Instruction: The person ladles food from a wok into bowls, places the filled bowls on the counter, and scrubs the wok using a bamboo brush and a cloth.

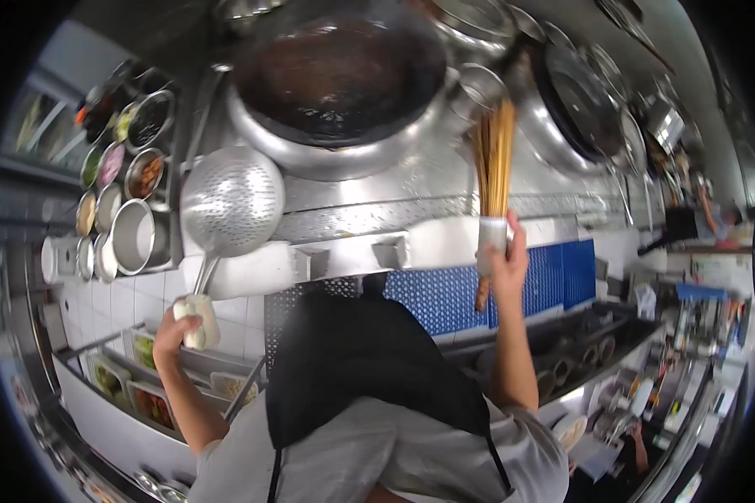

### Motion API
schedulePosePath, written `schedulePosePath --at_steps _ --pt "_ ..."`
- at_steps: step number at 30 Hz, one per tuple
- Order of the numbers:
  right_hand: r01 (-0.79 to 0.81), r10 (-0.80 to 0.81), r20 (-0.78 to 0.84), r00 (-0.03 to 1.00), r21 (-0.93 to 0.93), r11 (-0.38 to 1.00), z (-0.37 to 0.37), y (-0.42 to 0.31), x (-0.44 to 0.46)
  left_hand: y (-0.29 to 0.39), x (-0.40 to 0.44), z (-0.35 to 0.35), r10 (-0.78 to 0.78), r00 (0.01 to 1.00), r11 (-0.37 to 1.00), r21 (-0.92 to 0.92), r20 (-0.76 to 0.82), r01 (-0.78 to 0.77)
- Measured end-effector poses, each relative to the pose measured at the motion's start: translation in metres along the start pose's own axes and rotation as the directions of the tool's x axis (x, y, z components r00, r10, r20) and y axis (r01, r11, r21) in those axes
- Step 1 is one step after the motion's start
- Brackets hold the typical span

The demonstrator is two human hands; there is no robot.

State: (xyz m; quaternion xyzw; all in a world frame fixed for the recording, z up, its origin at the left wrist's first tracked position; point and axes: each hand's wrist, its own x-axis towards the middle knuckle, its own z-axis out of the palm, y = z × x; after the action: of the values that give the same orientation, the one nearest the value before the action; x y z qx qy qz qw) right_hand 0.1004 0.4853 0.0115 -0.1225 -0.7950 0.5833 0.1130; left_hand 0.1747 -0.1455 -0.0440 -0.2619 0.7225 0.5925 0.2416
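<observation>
My left hand [174, 331] is closed around the handle of a large perforated skimmer [233, 201], with a white cloth [197, 322] wrapped about the grip. The skimmer's round bowl is held over the steel stove top, at the near left of a big dark wok [340, 80]. On the other side, my right hand [507, 264] grips a bamboo wok brush [495, 159] by its pale band. Its long bristles point away from me, towards a small metal pot [478, 88]; I cannot tell whether they touch it.
A second wok [583, 101] sits at the right. Several ingredient bowls [145, 172] and a steel pot [132, 235] stand at the left. Food trays [151, 407] lie behind on the left. One person [700, 222] is at the far right, another person's arm [640, 448] at the lower right.
</observation>
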Motion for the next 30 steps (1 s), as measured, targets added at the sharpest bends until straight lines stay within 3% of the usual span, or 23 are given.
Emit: schedulePosePath --at_steps 1,2,3,6,7,9,10,11,13,15,16,17,18,19,21,22,24,28,30 --pt "0.089 -0.093 -0.007 0.996 -0.217 0.972 0.009 0.024 -0.013 0.010 -0.001 0.000 0.108 0.992 0.993 0.046 -0.070 -0.105" --pt "0.209 -0.184 0.108 0.977 -0.311 0.927 0.005 0.074 -0.011 0.020 0.001 0.010 0.219 0.968 0.974 0.092 -0.126 -0.208" --pt "-0.013 0.051 0.135 0.989 -0.267 0.964 0.009 0.054 -0.002 0.036 -0.004 0.017 0.253 0.955 0.966 -0.003 -0.156 -0.257" --pt "-0.141 0.145 0.031 0.989 -0.114 0.983 0.006 0.028 0.000 0.071 -0.012 0.030 0.322 0.926 0.908 -0.213 -0.200 -0.361" --pt "-0.103 0.104 0.055 0.993 -0.015 0.995 0.009 -0.001 0.013 0.072 -0.011 0.029 0.325 0.925 0.893 -0.257 -0.196 -0.368" --pt "0.121 -0.103 0.120 0.987 -0.156 0.980 0.027 -0.059 0.050 0.088 -0.011 0.045 0.345 0.902 0.835 -0.355 -0.259 -0.421" --pt "0.463 -0.422 0.199 0.884 -0.254 0.849 0.034 -0.063 0.083 0.096 -0.008 0.056 0.373 0.889 0.825 -0.344 -0.265 -0.449" --pt "0.500 -0.409 0.316 0.856 -0.304 0.811 0.048 -0.094 0.109 0.102 -0.004 0.067 0.399 0.877 0.816 -0.331 -0.269 -0.473" --pt "0.529 -0.221 0.543 0.810 -0.513 0.676 0.080 -0.150 0.154 0.106 -0.003 0.086 0.417 0.870 0.813 -0.321 -0.263 -0.486" --pt "0.579 -0.044 0.688 0.724 -0.572 0.582 0.130 -0.160 0.192 0.095 0.000 0.093 0.420 0.875 0.810 -0.335 -0.241 -0.481" --pt "0.633 -0.023 0.735 0.677 -0.567 0.527 0.158 -0.154 0.203 0.082 0.004 0.100 0.405 0.863 0.751 -0.427 -0.303 -0.503" --pt "0.536 0.139 0.729 0.671 -0.605 0.589 0.185 -0.156 0.208 0.078 -0.001 0.108 0.391 0.864 0.734 -0.459 -0.317 -0.500" --pt "0.581 0.011 0.733 0.680 -0.548 0.602 0.214 -0.135 0.227 0.078 -0.003 0.117 0.377 0.865 0.714 -0.490 -0.331 -0.499" --pt "0.565 -0.010 0.700 0.714 -0.567 0.599 0.244 -0.128 0.245 0.078 -0.001 0.121 0.343 0.884 0.718 -0.518 -0.318 -0.465" --pt "0.377 -0.006 0.565 0.825 -0.543 0.750 0.291 -0.130 0.276 0.074 -0.005 0.132 0.256 0.927 0.730 -0.574 -0.276 -0.372" --pt "0.440 -0.163 0.487 0.858 -0.533 0.723 0.316 -0.115 0.289 0.069 -0.007 0.136 0.206 0.938 0.745 -0.578 -0.278 -0.334" --pt "0.207 0.021 0.433 0.901 -0.474 0.856 0.327 -0.131 0.269 0.056 -0.003 0.136 0.118 0.947 0.769 -0.576 -0.300 -0.279" --pt "0.266 0.122 0.701 0.703 -0.418 0.869 0.273 -0.148 0.216 0.050 -0.033 0.124 0.226 0.945 0.810 -0.493 -0.237 -0.318" --pt "0.597 -0.188 0.727 0.660 -0.356 0.719 0.274 -0.109 0.229 0.049 -0.038 0.120 0.201 0.930 0.811 -0.480 -0.307 -0.334"
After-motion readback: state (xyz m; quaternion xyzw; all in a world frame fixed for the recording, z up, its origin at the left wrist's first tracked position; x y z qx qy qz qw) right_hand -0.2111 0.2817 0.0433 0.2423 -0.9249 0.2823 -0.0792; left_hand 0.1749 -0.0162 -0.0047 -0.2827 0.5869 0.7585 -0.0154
